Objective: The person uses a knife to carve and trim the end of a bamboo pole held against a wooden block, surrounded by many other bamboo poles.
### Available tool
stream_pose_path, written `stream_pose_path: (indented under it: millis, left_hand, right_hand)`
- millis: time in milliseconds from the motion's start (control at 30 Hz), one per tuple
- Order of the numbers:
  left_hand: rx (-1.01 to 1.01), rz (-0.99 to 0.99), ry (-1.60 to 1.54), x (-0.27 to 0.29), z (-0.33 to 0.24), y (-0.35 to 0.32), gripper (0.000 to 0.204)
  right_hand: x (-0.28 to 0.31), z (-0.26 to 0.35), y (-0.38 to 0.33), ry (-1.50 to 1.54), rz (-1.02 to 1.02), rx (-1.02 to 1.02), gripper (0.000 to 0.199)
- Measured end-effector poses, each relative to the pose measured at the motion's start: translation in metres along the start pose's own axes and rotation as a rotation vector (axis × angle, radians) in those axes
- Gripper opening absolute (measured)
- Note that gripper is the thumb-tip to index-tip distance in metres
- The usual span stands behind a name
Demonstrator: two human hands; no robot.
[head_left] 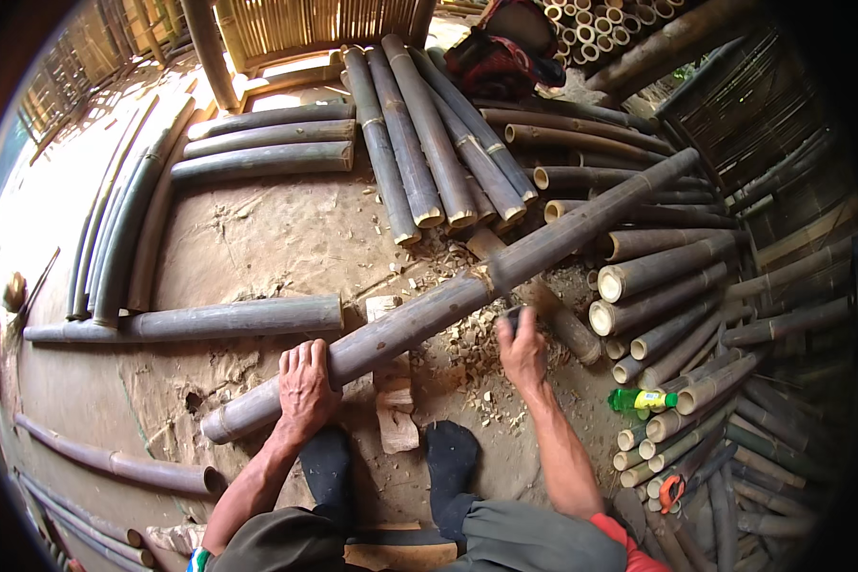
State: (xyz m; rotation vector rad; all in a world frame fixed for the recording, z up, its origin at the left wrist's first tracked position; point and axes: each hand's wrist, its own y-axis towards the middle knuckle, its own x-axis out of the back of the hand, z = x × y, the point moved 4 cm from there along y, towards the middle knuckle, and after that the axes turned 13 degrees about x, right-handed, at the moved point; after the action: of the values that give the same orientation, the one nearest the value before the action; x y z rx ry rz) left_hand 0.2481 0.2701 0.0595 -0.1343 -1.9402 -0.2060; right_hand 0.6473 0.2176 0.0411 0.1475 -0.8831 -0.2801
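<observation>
"Fingers of the left hand [304,386], what are they up to?"

"Grasping. They're wrapped over the top of a long bamboo pole [400,329], toward its lower left end, knuckles up."

"And the right hand [522,355]?"

"Clenched around a dark handle [513,317], just below the pole. What the handle belongs to, I can't tell. Right of that hand there's a brown piece [567,324], partly blurred, so I can't name it."

"Where's the pole exactly?"

"Slantwise in front of the person, from lower left to upper right, its far end reaching over the stacked poles [672,267]. It passes above a pale wood block [396,415]; whether it rests on that, I can't say."

"What's close around it?"

"Wood chips [467,353] scattered over the brown floor [286,224], and two feet in dark socks [326,472], one either side of the block."

"Further out?"

"On the left, a thick greyish pole [191,322] lies crosswise, with three shorter poles [269,143] side by side beyond it. Top middle, a fan of poles [434,143] points its cut ends this way."

"Anything besides bamboo?"

"A green bottle [639,400] lies on its side by the stack on the right, an orange thing [672,493] sits below that, and a dark red and black bundle [505,52] is at the top, near a slatted wall [324,33]."
</observation>
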Motion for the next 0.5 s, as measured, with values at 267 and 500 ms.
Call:
stream_pose_path:
  millis: [267,500]
  left_hand:
    - [-0.001,0.023,-0.066,0.000,0.005,0.006,0.066]
    - [0.087,0.163,-0.093,0.012,0.006,0.009,0.066]
  right_hand:
    - [0.001,-0.001,0.004,-0.042,0.029,0.045,0.045]
    - [0.000,0.028,-0.009,-0.194,0.196,0.263,0.039]
